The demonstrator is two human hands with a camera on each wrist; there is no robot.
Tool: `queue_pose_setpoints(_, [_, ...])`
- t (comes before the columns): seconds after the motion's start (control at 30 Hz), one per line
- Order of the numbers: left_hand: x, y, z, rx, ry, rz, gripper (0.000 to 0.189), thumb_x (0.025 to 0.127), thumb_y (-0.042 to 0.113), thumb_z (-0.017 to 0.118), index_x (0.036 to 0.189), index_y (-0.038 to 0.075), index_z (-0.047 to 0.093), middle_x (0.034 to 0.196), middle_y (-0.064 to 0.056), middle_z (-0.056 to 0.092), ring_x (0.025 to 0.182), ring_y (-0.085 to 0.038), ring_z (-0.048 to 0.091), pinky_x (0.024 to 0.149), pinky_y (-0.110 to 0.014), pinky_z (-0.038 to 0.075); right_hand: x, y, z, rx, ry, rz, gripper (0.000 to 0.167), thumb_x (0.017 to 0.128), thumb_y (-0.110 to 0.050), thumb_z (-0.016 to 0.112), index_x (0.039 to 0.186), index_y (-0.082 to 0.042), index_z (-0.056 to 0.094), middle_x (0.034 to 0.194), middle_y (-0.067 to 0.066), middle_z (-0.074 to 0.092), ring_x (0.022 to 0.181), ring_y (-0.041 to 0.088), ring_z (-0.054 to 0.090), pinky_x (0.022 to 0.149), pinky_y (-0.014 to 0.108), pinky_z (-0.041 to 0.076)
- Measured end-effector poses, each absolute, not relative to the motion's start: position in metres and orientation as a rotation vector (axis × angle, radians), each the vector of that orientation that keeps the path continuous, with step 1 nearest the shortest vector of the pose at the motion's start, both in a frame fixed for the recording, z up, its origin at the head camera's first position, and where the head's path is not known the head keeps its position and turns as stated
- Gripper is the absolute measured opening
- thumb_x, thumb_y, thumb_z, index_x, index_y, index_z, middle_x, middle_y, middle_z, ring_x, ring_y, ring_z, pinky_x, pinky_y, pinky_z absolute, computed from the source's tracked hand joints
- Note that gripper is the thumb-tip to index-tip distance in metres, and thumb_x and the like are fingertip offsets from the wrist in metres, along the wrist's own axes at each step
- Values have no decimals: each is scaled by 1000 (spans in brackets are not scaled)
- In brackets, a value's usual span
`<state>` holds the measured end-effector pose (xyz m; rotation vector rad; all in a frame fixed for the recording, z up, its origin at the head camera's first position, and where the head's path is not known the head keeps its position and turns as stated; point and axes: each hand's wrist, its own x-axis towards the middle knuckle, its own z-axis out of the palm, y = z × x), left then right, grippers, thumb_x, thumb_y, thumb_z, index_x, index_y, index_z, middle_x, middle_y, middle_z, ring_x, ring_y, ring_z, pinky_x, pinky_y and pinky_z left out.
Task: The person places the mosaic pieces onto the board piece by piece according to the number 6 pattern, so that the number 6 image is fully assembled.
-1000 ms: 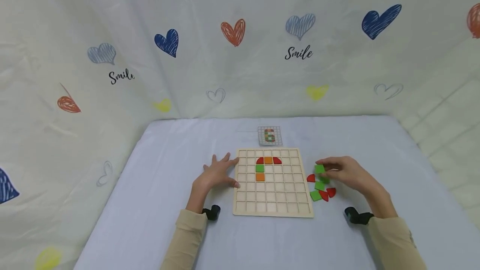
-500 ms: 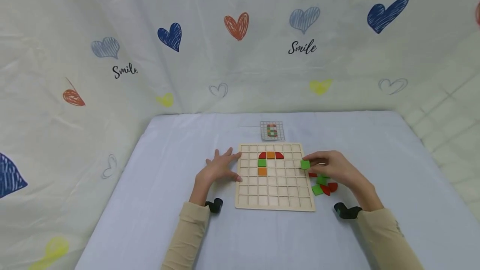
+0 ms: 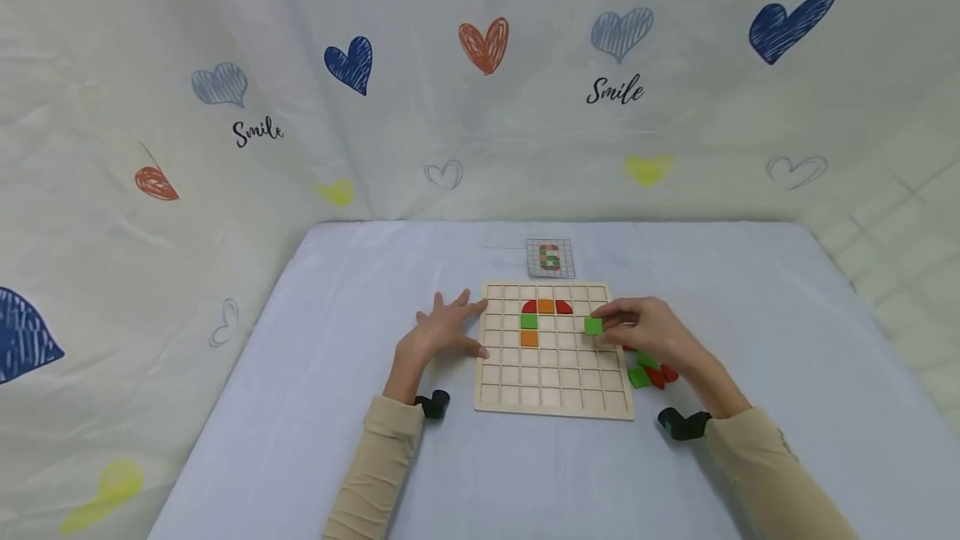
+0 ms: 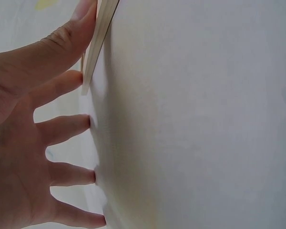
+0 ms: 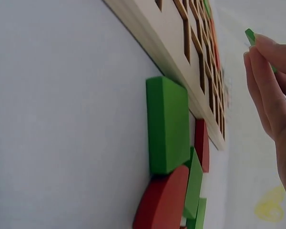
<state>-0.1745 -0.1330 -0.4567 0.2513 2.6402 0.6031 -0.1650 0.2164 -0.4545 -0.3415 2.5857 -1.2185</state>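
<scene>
My right hand (image 3: 647, 327) pinches a green square tile (image 3: 592, 326) over the right side of a wooden grid board (image 3: 517, 398). In the right wrist view the thumb and fingertips grip this tile (image 5: 250, 36) above the board. My left hand (image 3: 442, 330) is spread at the board's left edge, thumb and index finger touching it. In the left wrist view the other fingertips (image 4: 89, 176) rest on the tablecloth. Set in the board are a red quarter-round tile (image 3: 530, 307), an orange tile (image 3: 546, 307), another red one (image 3: 563, 307), a green tile (image 3: 528, 321) and a lower orange tile (image 3: 529, 338).
Several loose green and red tiles (image 3: 640, 377) lie against the board's right edge, partly behind my right hand. Behind the board lies a pattern card (image 3: 551, 258) with a coloured figure on a grid. A white cloth (image 3: 555, 473) covers the table; a heart-printed curtain (image 3: 540, 140) hangs behind.
My right hand has lifted a green square tile from the loose pile and carried it left over the board. The left hand keeps its place at the board's edge.
</scene>
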Motion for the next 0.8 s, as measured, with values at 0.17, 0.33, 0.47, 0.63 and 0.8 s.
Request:
queue_pose_setpoints(0.17, [-175,-131,-455,257,2643,592,95,79,42,88,160,27,40,172,-10,19,154,-56,-1,113,-83,8,-168,208,-456,-353,2567,-1204,36,87,-21,84,119,-7,75,104,8,73,92,22,65,74,25,56])
queue_pose_setpoints(0.33, [-174,-132,-454,254,2646,580,96,79,42,88,160,27,39,172,-10,19,154,-57,-1,113,-83,9,-169,195,-456,-379,2549,-1185,36,85,-18,85,117,-4,76,100,7,73,89,20,63,75,21,54])
queue_pose_setpoints(0.47, [-175,-132,-454,257,2648,583,96,79,43,88,160,27,39,172,-10,19,154,-56,-1,113,-83,8,-171,185,-455,-432,2553,-1168,35,83,-14,86,114,-2,76,97,7,74,86,17,64,74,22,54])
queue_pose_setpoints(0.63, [-176,-132,-454,244,2644,586,96,79,43,88,160,27,40,172,-10,19,155,-56,-1,114,-83,8,-173,174,-456,-466,2526,-1159,34,84,-13,85,114,-1,76,97,7,74,86,15,65,76,25,54])
queue_pose_setpoints(0.8, [-173,-132,-452,245,2641,597,95,79,42,88,160,26,40,172,-10,18,154,-56,-1,114,-83,8,-176,166,-460,-512,2496,-1157,33,84,-11,85,113,1,76,95,6,74,85,15,66,77,28,55])
